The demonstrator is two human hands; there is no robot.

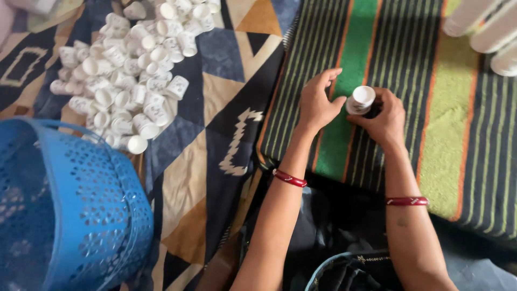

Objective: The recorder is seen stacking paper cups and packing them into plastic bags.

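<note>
At the lower left of the frame, a blue perforated basket, tipped on its side. Above it in the upper left, a heap of small white cups spilled over a patterned cloth of blue, tan and black. Right of centre, on a striped mat in green, black and orange, the left hand — fingers loosely curled and half open, thumb tip just touching the side of a small white cup. Right hand closed around that cup from below and behind, mouth of the cup tilted up — a red bangle on each wrist. In the upper right corner, stacks of white cups lying on the mat.
</note>
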